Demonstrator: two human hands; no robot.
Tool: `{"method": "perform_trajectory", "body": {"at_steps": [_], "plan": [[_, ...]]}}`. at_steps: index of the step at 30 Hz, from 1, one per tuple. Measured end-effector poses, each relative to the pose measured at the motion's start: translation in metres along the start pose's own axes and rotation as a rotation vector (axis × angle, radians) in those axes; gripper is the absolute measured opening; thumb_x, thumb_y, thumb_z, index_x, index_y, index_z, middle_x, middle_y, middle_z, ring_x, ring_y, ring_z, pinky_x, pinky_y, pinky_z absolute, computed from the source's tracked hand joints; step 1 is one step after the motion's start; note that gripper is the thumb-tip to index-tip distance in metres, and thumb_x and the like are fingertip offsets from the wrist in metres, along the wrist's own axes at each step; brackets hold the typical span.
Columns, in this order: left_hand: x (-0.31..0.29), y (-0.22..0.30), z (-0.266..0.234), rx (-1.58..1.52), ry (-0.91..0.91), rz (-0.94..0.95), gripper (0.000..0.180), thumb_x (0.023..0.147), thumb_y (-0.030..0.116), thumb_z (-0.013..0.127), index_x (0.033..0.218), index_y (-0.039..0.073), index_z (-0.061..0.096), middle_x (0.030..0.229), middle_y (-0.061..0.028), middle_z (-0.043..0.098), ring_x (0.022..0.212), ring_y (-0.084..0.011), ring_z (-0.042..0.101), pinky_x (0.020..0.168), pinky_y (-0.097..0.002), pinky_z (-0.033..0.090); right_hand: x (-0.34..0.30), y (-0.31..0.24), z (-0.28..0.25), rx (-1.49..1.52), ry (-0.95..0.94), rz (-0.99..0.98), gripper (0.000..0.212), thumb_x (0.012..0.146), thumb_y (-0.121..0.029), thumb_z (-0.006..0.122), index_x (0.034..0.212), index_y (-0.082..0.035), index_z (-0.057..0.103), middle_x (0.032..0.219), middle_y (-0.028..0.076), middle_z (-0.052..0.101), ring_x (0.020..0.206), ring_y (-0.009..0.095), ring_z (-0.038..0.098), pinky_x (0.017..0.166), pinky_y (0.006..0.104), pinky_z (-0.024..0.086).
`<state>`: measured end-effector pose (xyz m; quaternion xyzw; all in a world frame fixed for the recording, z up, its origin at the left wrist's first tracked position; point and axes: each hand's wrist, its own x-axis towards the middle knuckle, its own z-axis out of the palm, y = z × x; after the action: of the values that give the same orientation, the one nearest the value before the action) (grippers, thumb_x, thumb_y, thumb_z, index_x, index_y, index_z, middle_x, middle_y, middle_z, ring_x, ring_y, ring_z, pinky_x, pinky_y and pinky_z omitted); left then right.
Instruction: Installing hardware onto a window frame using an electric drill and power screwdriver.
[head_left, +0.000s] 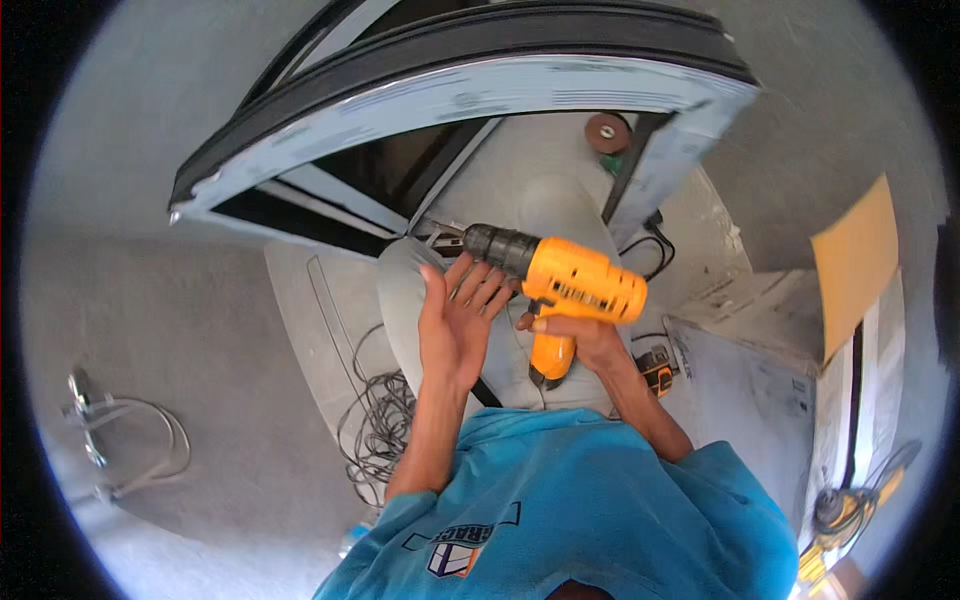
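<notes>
A yellow and black cordless drill (pixel 585 280) is in my right hand (pixel 597 345), whose fingers wrap round its handle. The drill lies nearly level in front of me, its black chuck (pixel 500 248) pointing left and a thin bit at the tip. My left hand (pixel 460 315) is open, palm up, with the fingers spread just below the chuck; whether they touch it I cannot tell. Beyond the drill stands a dark window or door frame (pixel 470 88) partly covered in pale protective film. Its lower bars come close to my knees and the bit.
A grinder disc (pixel 607 132) shows behind the frame. Coiled cable (pixel 378 430) lies left of my legs; a yellow and black tool or battery (pixel 656 371) sits right of them. Farther right are a wrapped box (pixel 750 390), a yellow sheet (pixel 857 268) and another yellow power tool (pixel 838 512). A tap (pixel 85 415) is at left.
</notes>
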<state>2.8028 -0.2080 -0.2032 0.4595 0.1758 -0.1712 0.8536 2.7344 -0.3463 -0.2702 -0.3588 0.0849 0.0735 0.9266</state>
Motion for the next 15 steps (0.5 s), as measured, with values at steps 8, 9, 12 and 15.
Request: {"method": "perform_trajectory", "body": {"at_steps": [8,9,12,15], "plan": [[0.003,0.093,-0.023,-0.412,-0.288,0.183,0.04,0.09,0.033,0.055,0.111,0.0,0.051,0.063,0.0012,0.046,0.06,-0.0117,0.049,0.063,-0.0297,0.048,0.051,-0.052,0.093,-1.47,-0.47,-1.064,0.046,0.076,-0.023,0.062,0.117,-0.004,0.055,0.088,0.008,0.062,0.069,0.02,0.061,0.058,0.0312,0.046],[-0.005,0.108,-0.033,-0.456,-0.317,0.293,0.039,0.091,0.03,0.054,0.116,-0.001,0.05,0.062,0.0017,0.044,0.059,-0.0103,0.048,0.06,-0.027,0.046,0.061,-0.053,0.11,-1.442,-0.582,-1.053,0.045,0.077,-0.025,0.061,0.117,-0.005,0.055,0.083,0.007,0.061,0.068,0.02,0.06,0.058,0.0306,0.046],[-0.013,0.151,-0.084,-0.376,-0.424,0.422,0.04,0.092,0.022,0.052,0.123,-0.003,0.045,0.062,0.0022,0.045,0.059,-0.0095,0.049,0.061,-0.0238,0.046,0.092,-0.038,0.157,-1.433,-0.834,-0.933,0.045,0.079,-0.026,0.06,0.118,-0.006,0.053,0.079,0.006,0.059,0.067,0.022,0.061,0.059,0.0317,0.048],[-0.012,0.179,-0.111,-0.291,-0.253,0.489,0.04,0.089,0.019,0.054,0.121,-0.005,0.046,0.065,0.0011,0.05,0.063,-0.013,0.054,0.064,-0.0261,0.049,0.128,-0.02,0.188,-1.428,-0.946,-0.974,0.041,0.079,-0.025,0.06,0.115,-0.008,0.053,0.08,0.008,0.061,0.068,0.024,0.063,0.058,0.0341,0.05]]}}
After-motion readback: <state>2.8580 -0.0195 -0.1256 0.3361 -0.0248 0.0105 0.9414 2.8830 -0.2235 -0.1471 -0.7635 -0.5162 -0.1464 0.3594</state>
